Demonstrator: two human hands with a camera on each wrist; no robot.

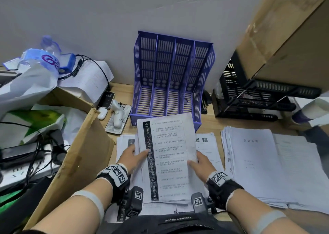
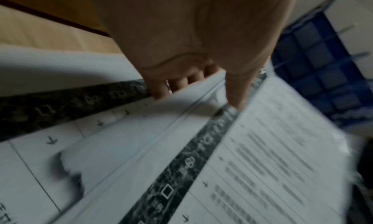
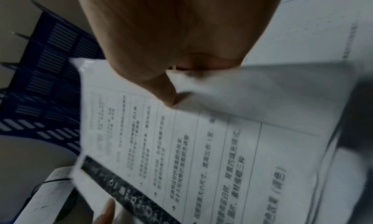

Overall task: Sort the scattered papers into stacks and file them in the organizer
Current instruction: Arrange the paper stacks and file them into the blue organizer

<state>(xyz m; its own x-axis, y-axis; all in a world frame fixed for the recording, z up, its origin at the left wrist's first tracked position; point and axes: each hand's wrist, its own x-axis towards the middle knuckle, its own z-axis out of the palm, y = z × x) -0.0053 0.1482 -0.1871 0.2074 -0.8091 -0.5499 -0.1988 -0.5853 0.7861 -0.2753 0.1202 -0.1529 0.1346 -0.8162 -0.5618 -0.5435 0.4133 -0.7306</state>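
Observation:
Both hands hold up a thin stack of printed sheets (image 1: 167, 155) with a black icon strip down its left side, just in front of the purple four-slot organizer (image 1: 170, 77). My left hand (image 1: 132, 156) grips the stack's left edge, thumb on top (image 2: 238, 90), fingers underneath. On the right edge my right hand (image 1: 199, 162) pinches the stack (image 3: 201, 147), thumb on the page (image 3: 161, 90). More sheets of the same kind (image 1: 124, 143) lie on the desk under the held stack. The organizer's slots hold nothing.
A thick pile of white documents (image 1: 267, 164) lies to the right on the wooden desk. A black wire tray (image 1: 258, 95) stands behind it. An open cardboard box (image 1: 80, 144), a phone (image 1: 106, 99), earbuds and cables crowd the left side.

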